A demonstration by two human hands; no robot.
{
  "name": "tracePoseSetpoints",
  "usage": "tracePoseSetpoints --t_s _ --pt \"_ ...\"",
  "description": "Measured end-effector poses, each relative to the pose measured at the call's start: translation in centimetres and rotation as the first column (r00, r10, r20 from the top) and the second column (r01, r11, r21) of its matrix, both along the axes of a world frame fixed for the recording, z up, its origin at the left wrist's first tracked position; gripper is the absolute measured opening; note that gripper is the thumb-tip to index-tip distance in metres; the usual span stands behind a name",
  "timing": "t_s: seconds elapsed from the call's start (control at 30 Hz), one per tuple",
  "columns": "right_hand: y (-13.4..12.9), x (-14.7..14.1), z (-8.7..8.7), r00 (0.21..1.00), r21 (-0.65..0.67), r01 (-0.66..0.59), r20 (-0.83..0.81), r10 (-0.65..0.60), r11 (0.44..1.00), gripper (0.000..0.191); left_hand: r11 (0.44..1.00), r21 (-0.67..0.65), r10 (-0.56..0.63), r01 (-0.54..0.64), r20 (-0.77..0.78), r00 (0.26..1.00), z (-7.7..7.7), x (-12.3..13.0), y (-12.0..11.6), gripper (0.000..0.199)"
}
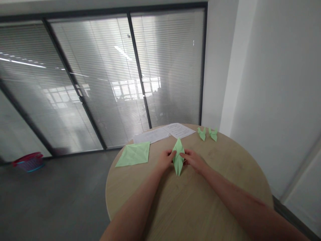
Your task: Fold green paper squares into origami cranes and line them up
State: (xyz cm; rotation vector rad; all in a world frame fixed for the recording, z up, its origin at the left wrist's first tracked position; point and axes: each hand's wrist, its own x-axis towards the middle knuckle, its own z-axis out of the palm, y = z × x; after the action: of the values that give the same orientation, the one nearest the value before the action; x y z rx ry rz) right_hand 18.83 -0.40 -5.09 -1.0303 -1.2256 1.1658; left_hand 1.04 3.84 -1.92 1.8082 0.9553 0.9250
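Note:
A pale green folded paper [178, 160], long and diamond-shaped with a slit in its lower half, is held over the round wooden table. My left hand [167, 159] grips its left edge, thumb on the front face. On the opposite edge, my right hand [192, 158] pinches the same paper, with its thumb also on the front. The other fingers of both hands are partly hidden behind the paper. One point of the paper faces away from me and two narrow points face toward me.
The round table [215, 174] carries a creased green sheet [135, 154] at left, white papers [152, 135] and a printed sheet [178, 130] at the back, and two folded green figures [201, 134] [213, 134] at back right. A red basket [29, 162] stands on the floor.

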Motion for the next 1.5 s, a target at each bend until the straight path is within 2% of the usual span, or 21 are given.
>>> tracePoseSetpoints --t_s 0.2,0.3,0.37,0.5,0.57,0.63,0.83,1.03,1.17,1.37,1.43,1.5 --pt "0.0 0.0 0.0 0.999 -0.016 0.026 -0.02 -0.026 1.0 0.036 0.989 0.079 0.119 -0.122 0.035 0.992 0.7 0.3 -0.8 0.037" --pt "0.0 0.0 -0.1 0.999 -0.003 0.031 -0.011 -0.031 1.0 0.035 0.973 0.169 0.158 -0.16 0.025 0.987 0.8 0.4 -1.1 0.021" --pt "0.0 0.0 -0.1 1.0 0.002 0.028 -0.009 -0.028 1.0 0.034 0.953 0.236 0.195 -0.19 0.002 0.981 0.8 0.4 -1.1 0.014" --pt "0.1 0.0 -0.2 1.0 -0.001 0.027 0.008 -0.027 1.0 0.033 0.882 0.378 0.319 -0.28 -0.042 0.947 0.7 0.3 -1.0 0.016" --pt "0.0 0.0 -0.2 0.999 0.0 0.028 0.02 -0.028 1.0 0.032 0.865 0.418 0.34 -0.279 -0.079 0.937 0.7 0.3 -0.9 0.014" --pt "0.0 0.0 -0.1 0.999 0.003 0.026 0.02 -0.027 1.0 0.031 0.871 0.43 0.317 -0.236 -0.124 0.94 0.9 0.3 -1.0 0.009" --pt "0.0 0.0 -0.1 0.999 -0.004 0.052 0.016 -0.051 0.999 0.029 0.904 0.419 0.168 -0.082 -0.174 0.97 1.1 0.6 -1.5 0.015" --pt "0.1 -0.1 -0.1 0.998 -0.003 0.057 0.002 -0.057 0.998 0.031 0.913 0.406 0.119 -0.035 -0.184 0.976 1.1 0.5 -1.5 0.025" --pt "-0.2 -0.2 0.2 0.999 -0.009 0.03 -0.032 -0.031 0.999 0.034 0.922 0.386 0.122 -0.044 -0.182 0.976 1.0 0.5 -1.4 0.026" --pt "-0.7 -0.2 0.4 0.996 0.01 0.025 -0.088 -0.024 1.0 0.048 0.951 0.3 0.091 -0.07 -0.055 0.994 1.0 0.4 -1.3 0.023" --pt "-0.6 -0.3 0.3 0.997 0.029 0.047 -0.055 -0.045 0.998 0.048 0.968 0.242 0.064 -0.066 0.015 0.998 1.1 0.3 -1.2 0.023" --pt "-0.4 -0.3 0.1 0.997 0.059 0.065 0.027 -0.066 0.996 0.047 0.987 0.143 0.066 -0.079 0.092 0.994 1.1 0.2 -1.2 0.032"
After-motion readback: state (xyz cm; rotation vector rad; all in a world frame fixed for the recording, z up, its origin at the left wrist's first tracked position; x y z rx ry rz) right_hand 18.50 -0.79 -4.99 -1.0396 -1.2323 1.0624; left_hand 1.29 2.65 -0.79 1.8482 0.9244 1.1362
